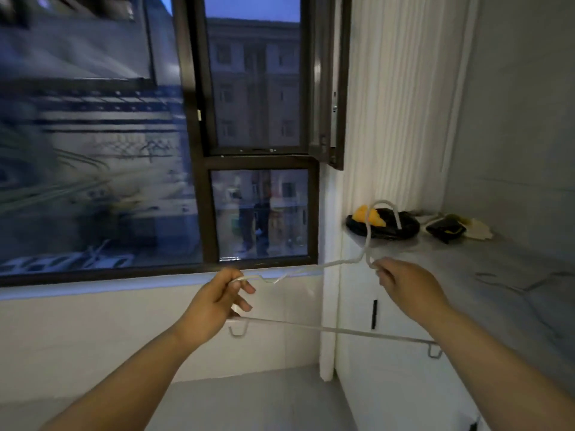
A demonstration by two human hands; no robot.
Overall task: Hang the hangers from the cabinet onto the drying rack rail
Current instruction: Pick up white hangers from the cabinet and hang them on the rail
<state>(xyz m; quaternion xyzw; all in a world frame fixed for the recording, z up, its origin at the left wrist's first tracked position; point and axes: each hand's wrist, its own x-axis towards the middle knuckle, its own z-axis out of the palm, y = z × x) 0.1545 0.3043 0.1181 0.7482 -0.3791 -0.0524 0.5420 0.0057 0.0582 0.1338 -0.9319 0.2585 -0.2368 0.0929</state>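
Room: narrow tiled space, dusk outside. Large dark-framed window (258, 88) ahead of both hands, one sash swung open at upper right; the left pane shows only blurred reflections.

White cabinet (357, 306) stands right of the window. Its grey veined surface (466, 265) runs behind and to the right of the right hand's fingers. A black door handle (374, 314) sits below those fingers.

White wire hanger (326, 329) is held in the air between the two hands, clear of the surface and in front of the cabinet. Its hook rises above the right fingers. Its upper arm spans from the right fingers to the left fingers. Its bottom bar runs under the left hand towards the right forearm, with a small hook near each end.

Left hand (214, 300): fingers (245, 287) curled round the hanger's left shoulder end, firm grip.
Right hand (404, 284): fingers (384, 275) drawn together, pinching the wire just below the hook's neck.

Beyond the right fingers, on the surface by the wall: a round black item (401, 227) with a yellow object (375, 217) on it. To its right are a smaller dark item (445, 227) and a pale cloth-like thing (476, 228); their identity is unclear.
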